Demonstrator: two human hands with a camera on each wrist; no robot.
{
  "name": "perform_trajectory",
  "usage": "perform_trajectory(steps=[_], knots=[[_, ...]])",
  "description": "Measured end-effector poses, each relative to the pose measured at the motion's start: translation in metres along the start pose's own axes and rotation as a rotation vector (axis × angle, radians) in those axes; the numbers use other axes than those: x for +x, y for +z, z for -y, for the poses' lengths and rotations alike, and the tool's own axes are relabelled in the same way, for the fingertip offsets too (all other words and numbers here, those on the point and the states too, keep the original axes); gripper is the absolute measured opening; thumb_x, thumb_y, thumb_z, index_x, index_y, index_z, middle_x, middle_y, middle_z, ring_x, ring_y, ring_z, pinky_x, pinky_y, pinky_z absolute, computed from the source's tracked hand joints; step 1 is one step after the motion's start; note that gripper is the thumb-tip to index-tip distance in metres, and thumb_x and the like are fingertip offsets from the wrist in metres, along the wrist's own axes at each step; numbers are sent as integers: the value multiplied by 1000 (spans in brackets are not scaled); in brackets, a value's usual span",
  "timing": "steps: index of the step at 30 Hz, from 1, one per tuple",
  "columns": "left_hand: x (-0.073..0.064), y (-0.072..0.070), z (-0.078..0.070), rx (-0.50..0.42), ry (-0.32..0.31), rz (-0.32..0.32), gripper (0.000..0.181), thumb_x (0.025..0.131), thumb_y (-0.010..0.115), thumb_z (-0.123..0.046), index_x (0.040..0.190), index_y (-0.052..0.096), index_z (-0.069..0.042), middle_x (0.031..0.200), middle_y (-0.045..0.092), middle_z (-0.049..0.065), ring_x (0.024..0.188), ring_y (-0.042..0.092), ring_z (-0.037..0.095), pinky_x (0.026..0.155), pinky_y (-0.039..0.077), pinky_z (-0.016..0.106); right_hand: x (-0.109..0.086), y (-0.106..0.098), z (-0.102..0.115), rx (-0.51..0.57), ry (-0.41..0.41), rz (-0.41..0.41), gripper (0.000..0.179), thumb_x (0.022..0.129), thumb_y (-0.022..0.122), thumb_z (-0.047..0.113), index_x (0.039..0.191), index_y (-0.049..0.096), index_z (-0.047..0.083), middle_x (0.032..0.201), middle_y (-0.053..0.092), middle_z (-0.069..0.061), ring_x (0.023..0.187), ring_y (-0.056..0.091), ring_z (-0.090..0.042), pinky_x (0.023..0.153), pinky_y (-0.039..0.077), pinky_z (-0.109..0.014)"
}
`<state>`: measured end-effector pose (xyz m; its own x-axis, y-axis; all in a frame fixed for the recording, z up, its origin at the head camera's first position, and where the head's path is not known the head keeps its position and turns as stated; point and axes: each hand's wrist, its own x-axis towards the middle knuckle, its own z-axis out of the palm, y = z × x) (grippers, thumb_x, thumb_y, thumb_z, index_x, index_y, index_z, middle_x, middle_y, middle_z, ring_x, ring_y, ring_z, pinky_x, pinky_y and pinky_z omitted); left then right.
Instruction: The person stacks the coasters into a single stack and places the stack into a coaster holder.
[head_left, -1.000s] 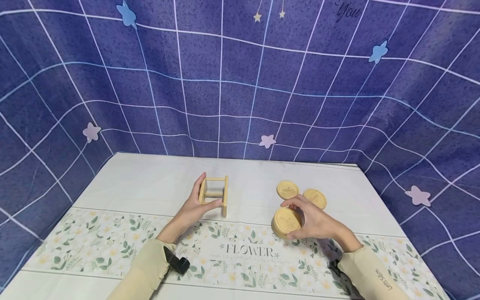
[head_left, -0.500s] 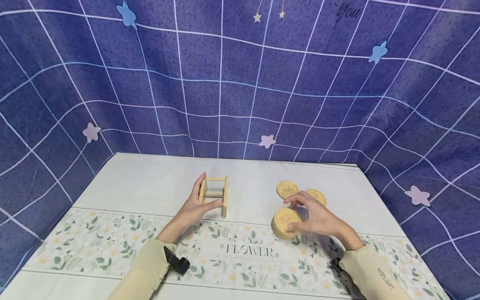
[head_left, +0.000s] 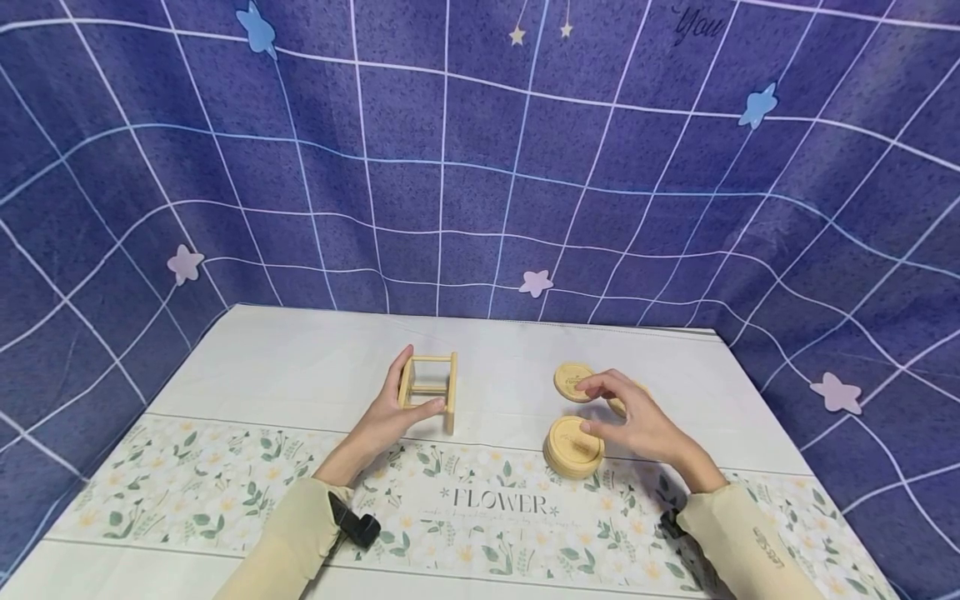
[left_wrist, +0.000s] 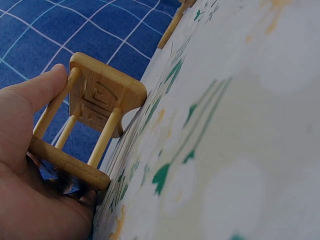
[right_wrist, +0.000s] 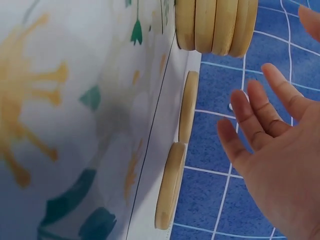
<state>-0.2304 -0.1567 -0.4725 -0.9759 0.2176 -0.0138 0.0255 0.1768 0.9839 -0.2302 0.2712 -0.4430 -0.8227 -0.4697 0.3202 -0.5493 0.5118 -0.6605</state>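
Observation:
My left hand (head_left: 384, 421) grips a small light-wood coaster rack (head_left: 452, 392), thumb on the near side and fingers round the far left. In the left wrist view the rack (left_wrist: 105, 87) shows carved lettering on an end panel and round dowels joining two panels. My right hand (head_left: 641, 425) hovers with nothing in it, fingers loosely bent, its thumb over a stack of round wooden coasters (head_left: 573, 454). Behind the stack lies one coaster (head_left: 570, 379); another coaster (head_left: 617, 407) is mostly hidden under the hand. The right wrist view shows the stack (right_wrist: 225, 25) apart from the fingers.
A white tablecloth (head_left: 300, 358) with a floral band and the word FLOWER covers the table. Around the back and sides hangs a blue grid-patterned curtain (head_left: 480, 192) with stars. A dark wrist camera (head_left: 356, 525) sits on the left wrist.
My right hand has let go of the coaster stack, its fingers and thumb rising off it and shifting toward the back coasters. My left hand and the coaster rack have stayed put.

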Motion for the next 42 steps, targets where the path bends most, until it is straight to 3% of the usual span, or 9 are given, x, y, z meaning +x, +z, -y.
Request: perform_trajectory(steps=[9, 21, 32, 42], knots=[[-1, 0, 0, 5, -8, -2, 115, 101, 84, -31, 180, 0, -36, 186, 5, 14, 169, 12, 44, 134, 13, 68, 5, -1, -1, 5, 9, -56, 44, 96, 84, 9, 137, 69, 1, 122, 69, -20, 116, 65, -29, 108, 56, -47], [0, 0, 0, -1, -2, -1, 115, 101, 84, -30, 180, -1, -34, 186, 6, 15, 170, 11, 43, 135, 13, 66, 12, 1, 0, 1, 67, -117, 42, 98, 84, 8, 136, 69, 1, 125, 69, -20, 115, 66, -35, 104, 56, -56], [1, 0, 0, -10, -6, -4, 114, 101, 83, -29, 180, 1, -34, 187, 5, 12, 170, 11, 42, 134, 15, 66, 19, 3, -4, 12, 50, -154, 48, 95, 87, 5, 139, 69, 0, 125, 68, -22, 114, 64, -38, 101, 58, -53], [0, 0, 0, 5, -6, 1, 115, 101, 84, -31, 180, 1, -35, 187, 3, 11, 170, 10, 44, 133, 16, 69, 26, 8, -12, -3, 60, -151, 56, 93, 88, 3, 144, 65, -2, 125, 66, -26, 115, 65, -40, 101, 56, -65]])
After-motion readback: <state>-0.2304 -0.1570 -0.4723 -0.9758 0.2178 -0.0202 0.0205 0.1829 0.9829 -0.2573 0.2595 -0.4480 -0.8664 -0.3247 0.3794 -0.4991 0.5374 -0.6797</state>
